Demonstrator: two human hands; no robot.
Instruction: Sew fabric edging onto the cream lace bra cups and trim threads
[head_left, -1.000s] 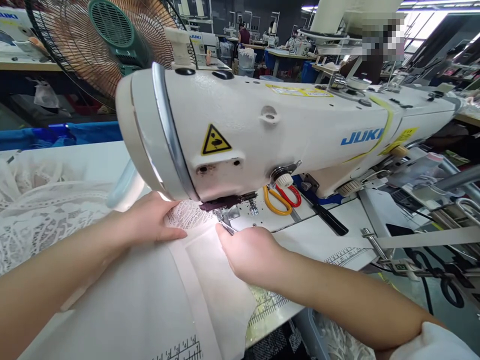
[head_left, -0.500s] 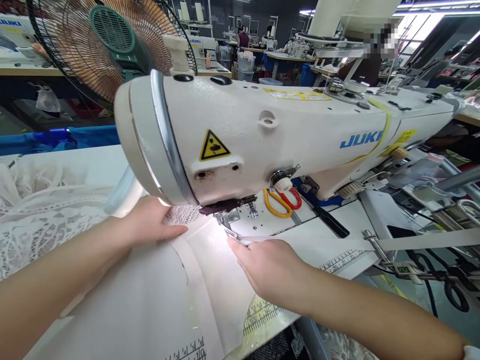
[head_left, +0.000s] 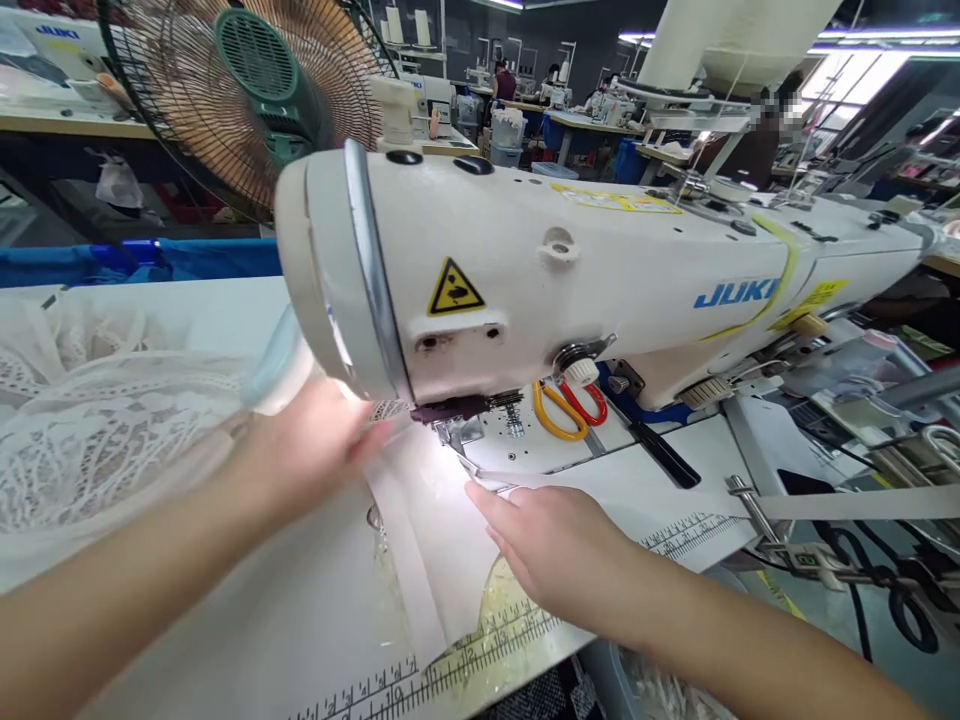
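A white JUKI sewing machine (head_left: 510, 270) spans the middle. White fabric (head_left: 442, 530) lies beneath its presser foot (head_left: 454, 430), with a lengthwise band along it. My right hand (head_left: 559, 540) is closed at the fabric's right edge, fingertips beside the metal guide by the foot. A white tape (head_left: 855, 503) runs in from the right through a metal bar to that guide. Left of the needle area, my left hand (head_left: 307, 440) is smeared by motion over the fabric; its fingers cannot be made out. White lace fabric (head_left: 120, 440) is bunched at the left.
Scissors with orange and red handles (head_left: 561, 410) and a black-handled tool (head_left: 664, 450) lie behind the tape. Printed ruler scales (head_left: 480, 655) run along the table's front edge. A large fan (head_left: 259, 60) stands at the back left. Other people and machines are in the background.
The view has shifted, so the machine sits slightly farther right. My left hand has gone from resting clearly on the fabric to a blur. My right hand stays by the guide.
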